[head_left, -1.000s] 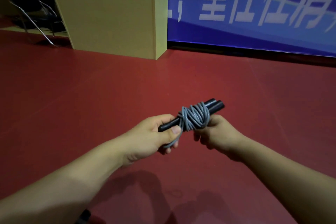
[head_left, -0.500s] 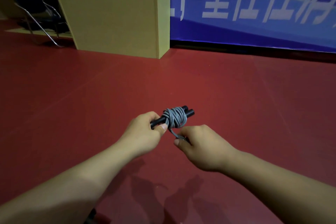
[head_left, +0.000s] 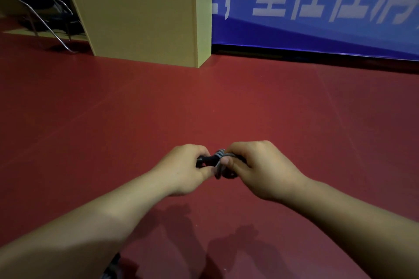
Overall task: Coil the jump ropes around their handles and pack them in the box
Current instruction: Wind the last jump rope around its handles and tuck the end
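A jump rope with two black handles (head_left: 205,161) and a grey cord (head_left: 219,157) coiled around them is held in front of me, above the red floor. My left hand (head_left: 186,169) grips the near end of the handles. My right hand (head_left: 258,167) curls over the coil and the far end of the handles, its thumb pressing on the cord. Most of the bundle is hidden under my right hand. No packing box for the ropes is recognisable here.
A tall beige wooden cabinet (head_left: 145,20) stands on the red floor (head_left: 204,102) at the back left. A blue banner (head_left: 317,7) with white characters covers the back wall. A dark folding chair (head_left: 38,7) is at the far left.
My right hand has moved up from below the coil and now covers it and the far handle ends. Both hands have come closer together and the bundle has tilted flatter.
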